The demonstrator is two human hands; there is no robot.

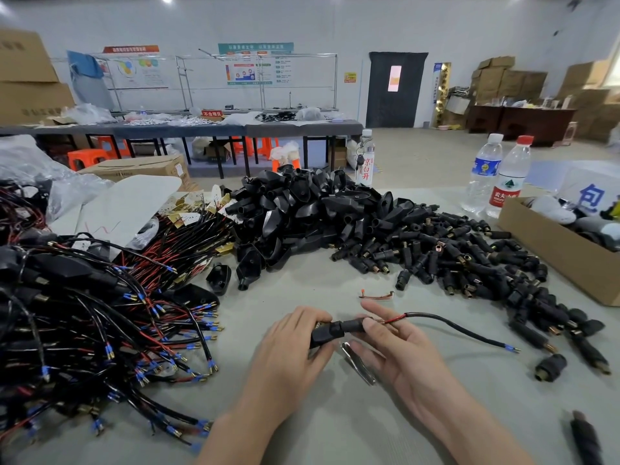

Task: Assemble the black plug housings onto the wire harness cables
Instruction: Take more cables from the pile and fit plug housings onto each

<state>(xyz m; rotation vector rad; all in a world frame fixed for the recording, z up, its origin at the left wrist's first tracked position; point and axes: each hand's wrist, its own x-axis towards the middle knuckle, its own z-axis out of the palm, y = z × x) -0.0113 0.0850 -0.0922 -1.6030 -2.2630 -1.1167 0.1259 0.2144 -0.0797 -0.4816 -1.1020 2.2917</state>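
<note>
Two hands are seen at six o'clock over the grey table (302,290), with one black plug housing (339,328) held between them. Its left end is clasped by curled fingers of the left hand (292,344), and its right end is pinched by thumb and fingers of the right hand (396,350). From it a black cable (459,327) is trailed toward three o'clock; spare housings (302,209) are heaped at twelve.

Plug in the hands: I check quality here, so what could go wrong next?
Bare copper strands show where the cable enters the plug, held by left hand and right hand; they may splay or end up exposed. The metal tool lying between the hands could catch the cable.
</note>
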